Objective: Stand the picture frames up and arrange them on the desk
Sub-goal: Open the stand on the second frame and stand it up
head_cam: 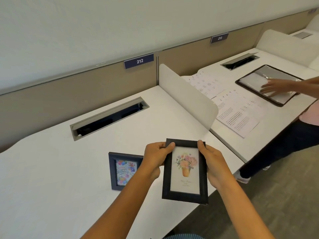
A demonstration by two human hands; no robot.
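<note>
A black picture frame with a flower-pot print [185, 171] is held above the near edge of the white desk [60, 169]. My left hand [156, 157] grips its upper left side, thumb on the top corner. My right hand [213, 163] grips its upper right side. A second black frame with a birthday card [123, 170] stands upright on the desk just left of my left hand, its right edge hidden behind my wrist.
A grey cable tray slot [108, 116] is cut into the desk's far part. A white divider panel [188, 97] separates the neighbouring desk, where papers [236, 114] and a dark folder [269, 85] lie under another person's hand [274, 87]. Floor lies at lower right.
</note>
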